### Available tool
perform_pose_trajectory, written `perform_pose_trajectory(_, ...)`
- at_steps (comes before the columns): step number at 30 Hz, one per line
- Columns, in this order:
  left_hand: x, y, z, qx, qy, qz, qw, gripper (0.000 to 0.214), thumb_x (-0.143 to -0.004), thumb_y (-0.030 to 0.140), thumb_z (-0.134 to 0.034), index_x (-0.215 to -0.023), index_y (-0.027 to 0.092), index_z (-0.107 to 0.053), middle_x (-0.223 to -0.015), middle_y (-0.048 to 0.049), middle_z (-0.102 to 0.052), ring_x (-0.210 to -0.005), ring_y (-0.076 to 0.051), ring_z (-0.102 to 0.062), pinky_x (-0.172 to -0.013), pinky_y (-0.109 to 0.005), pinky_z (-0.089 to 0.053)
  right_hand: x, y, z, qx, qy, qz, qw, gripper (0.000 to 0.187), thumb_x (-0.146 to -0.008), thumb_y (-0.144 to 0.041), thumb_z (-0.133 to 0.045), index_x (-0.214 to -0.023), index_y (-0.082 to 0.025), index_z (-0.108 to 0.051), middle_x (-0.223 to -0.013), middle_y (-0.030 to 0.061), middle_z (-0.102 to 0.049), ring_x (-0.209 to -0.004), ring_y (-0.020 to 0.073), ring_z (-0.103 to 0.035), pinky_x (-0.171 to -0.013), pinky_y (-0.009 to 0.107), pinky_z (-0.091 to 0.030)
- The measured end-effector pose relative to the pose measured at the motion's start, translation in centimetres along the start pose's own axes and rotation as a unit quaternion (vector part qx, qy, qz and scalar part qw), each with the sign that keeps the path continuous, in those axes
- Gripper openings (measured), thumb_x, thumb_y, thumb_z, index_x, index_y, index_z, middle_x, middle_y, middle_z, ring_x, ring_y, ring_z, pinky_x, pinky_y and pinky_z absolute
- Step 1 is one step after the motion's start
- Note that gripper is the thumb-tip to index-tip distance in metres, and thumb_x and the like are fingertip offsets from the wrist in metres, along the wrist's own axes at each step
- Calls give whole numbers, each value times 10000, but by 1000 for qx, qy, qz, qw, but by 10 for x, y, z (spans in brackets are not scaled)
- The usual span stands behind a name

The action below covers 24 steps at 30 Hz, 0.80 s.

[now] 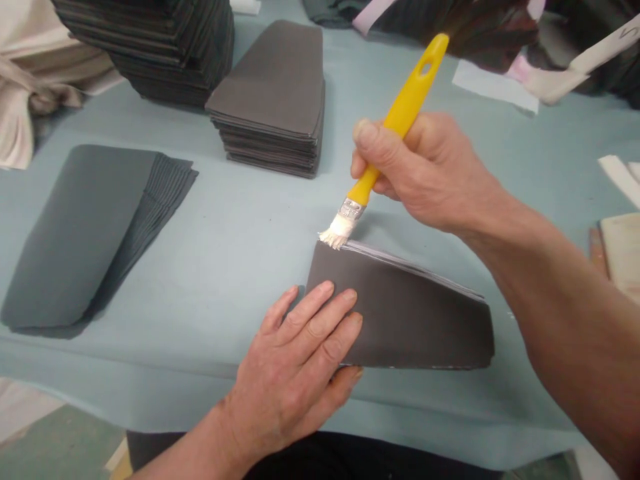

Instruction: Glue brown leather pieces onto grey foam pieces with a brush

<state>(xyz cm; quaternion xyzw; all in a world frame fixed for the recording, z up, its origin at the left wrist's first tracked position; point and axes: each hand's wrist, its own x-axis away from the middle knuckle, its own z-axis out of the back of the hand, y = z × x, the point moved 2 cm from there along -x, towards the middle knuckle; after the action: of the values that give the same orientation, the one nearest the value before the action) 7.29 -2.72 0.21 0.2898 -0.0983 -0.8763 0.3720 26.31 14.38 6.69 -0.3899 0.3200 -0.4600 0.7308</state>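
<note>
My right hand (425, 170) is closed around the yellow handle of a paintbrush (400, 113). Its pale bristles touch the far left corner of a small stack of dark grey tapered pieces (410, 313). Along the far edge of this stack runs a whitish, layered strip. My left hand (305, 360) lies with outstretched fingers on the left end of the stack, its thumb by the near edge. The undersides of the pieces are hidden.
A fanned pile of dark pieces (80, 233) lies at the left. Behind stand a neat grey stack (280, 87) and a taller dark stack (165, 53). Beige cloth (20, 93) is at the far left, paper scraps (495, 85) at the back right. Light blue-green material (225, 267) covers the table.
</note>
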Motion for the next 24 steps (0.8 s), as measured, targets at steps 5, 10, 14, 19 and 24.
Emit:
perform_pose_trajectory(5, 1, 0, -3, 1, 6, 2, 1000, 368, -1048, 241, -600, -1402, 148, -640, -1498, -111, -723, -1551, -243, -538, -1390, -395, -244, 2, 5, 15, 19, -20, -9, 1000, 520, -1046, -620, -654, -730, -209, -677, -566, -19, -428, -563, 111, -361, -573, 298, -342)
perform_pose_trajectory(10, 4, 0, -5, 3, 10, 10, 1000, 388, -1051, 235, -598, -1429, 158, -640, -1545, -110, -690, -1592, -240, -487, -1391, -418, -259, 12, 6, 29, 56, -7, -27, 998, 461, -1087, -429, -609, -701, -190, -687, -584, -5, -495, -547, 97, -415, -563, 283, -323)
perform_pose_trajectory(14, 6, -2, -4, -1, -2, 11, 1000, 427, -1035, 209, -648, -1459, 165, -623, -1570, -122, -668, -1600, -249, -481, -1372, -451, -312, 26, 3, 39, 60, -1, -44, 997, 444, -1076, -337, -594, -667, -187, -681, -554, -15, -459, -521, 92, -369, -579, 285, -330)
perform_pose_trajectory(19, 6, -7, -6, -2, -1, -6, 1000, 542, -1005, 186, -682, -1537, 186, -579, -1589, -114, -653, -1624, -237, -450, -1385, -420, -299, 51, 7, 58, 56, 12, -80, 995, 472, -1090, -310, -589, -642, -175, -656, -563, -14, -442, -540, 90, -370, -597, 296, -330)
perform_pose_trajectory(24, 7, -10, -5, -8, -1, -18, 1000, 656, -1003, 197, -685, -1632, 234, -501, -1628, -98, -618, -1643, -218, -418, -1393, -415, -286, 84, 25, 86, 43, 30, -92, 994, 538, -1023, -598, -717, -686, -181, -673, -593, -14, -473, -555, 92, -394, -552, 300, -292)
